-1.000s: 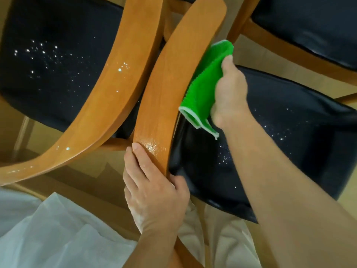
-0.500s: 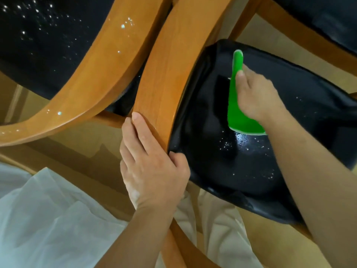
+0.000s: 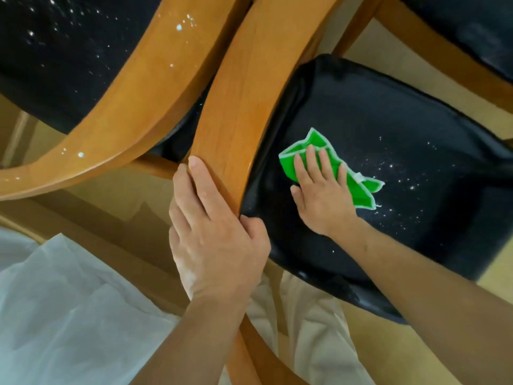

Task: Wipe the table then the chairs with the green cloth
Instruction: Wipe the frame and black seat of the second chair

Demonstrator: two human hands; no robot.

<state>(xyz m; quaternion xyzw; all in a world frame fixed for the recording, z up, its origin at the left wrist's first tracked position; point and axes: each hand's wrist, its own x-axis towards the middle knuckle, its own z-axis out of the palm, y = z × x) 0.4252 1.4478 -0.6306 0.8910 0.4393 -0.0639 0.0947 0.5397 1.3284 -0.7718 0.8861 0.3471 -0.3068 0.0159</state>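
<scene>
1. Two hands in frame, both on the same chair. Nearest is the left hand (image 3: pixel 213 234): fingers and thumb wrapped round the lower end of that chair's wooden backrest rail (image 3: pixel 249 107), thumb on the seat side, fingers on the outer face. Reads as a brace, not a wipe.
2. Next out, the right hand (image 3: pixel 323 190): on the black seat (image 3: pixel 388 140), palm down, fingers straight and slightly spread, pointing to about 12 o'clock, pressing the green cloth (image 3: pixel 352 184) flat onto the seat. No pinch visible; thumb sticks out toward 9 o'clock, off the cloth.
3. Cloth is crumpled, under and around the right fingers. Its long axis runs roughly 10 to 4 o'clock. One end pokes out past the fingertips at 11 o'clock, the other past the little finger at 4 o'clock.
4. Key relation: white specks (image 3: pixel 399 173) lie on the seat at 3 to 4 o'clock from the right hand, just beyond the cloth's trailing end. Seat toward 9 o'clock, next to the rail, looks free of specks.
5. Judgement: next stroke should sweep toward 3 to 4 o'clock; right hand is the only one placed for it.
6. Farthest: second chair (image 3: pixel 69 65) at 10 o'clock has specks on seat and rail, likely not yet wiped.
</scene>
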